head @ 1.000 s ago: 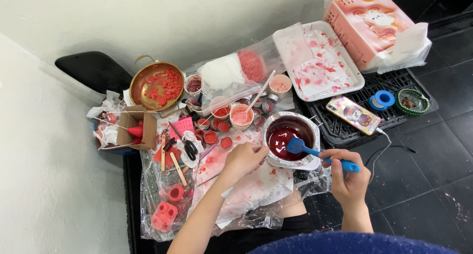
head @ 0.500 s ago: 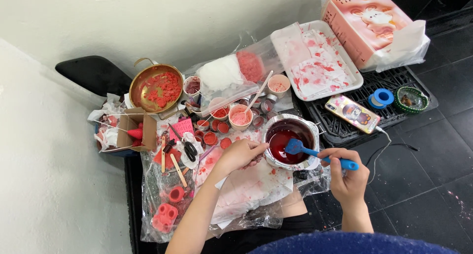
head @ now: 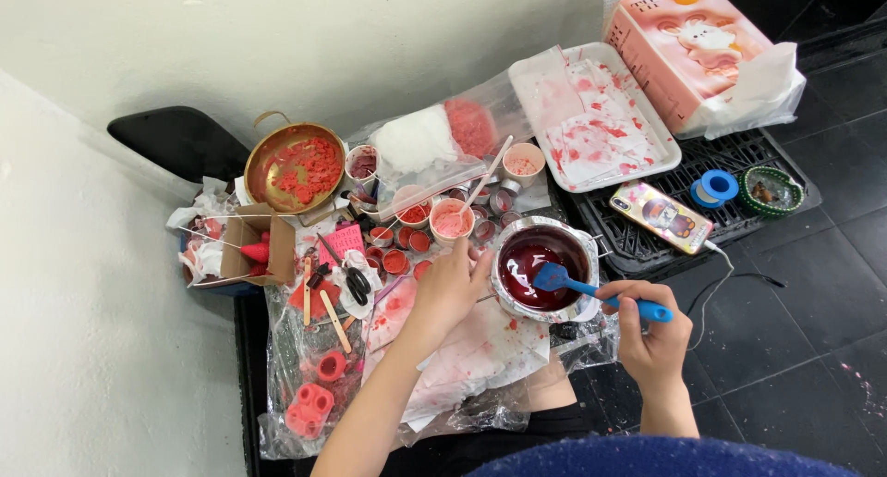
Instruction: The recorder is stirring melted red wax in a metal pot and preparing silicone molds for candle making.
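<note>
The right hand (head: 654, 343) holds a closed grip on the blue spatula (head: 591, 288), whose blade sits in the dark red liquid of the metal pot (head: 543, 267) on the plastic-covered tabletop (head: 305, 366), while the left hand (head: 450, 287), fingers curled, rests against the pot's left rim.

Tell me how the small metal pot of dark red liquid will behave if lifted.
The metal pot is probably heavy for its size and apt to slosh, being well filled. Its red-smeared rim may be slippery. The spatula resting inside could shift.
</note>
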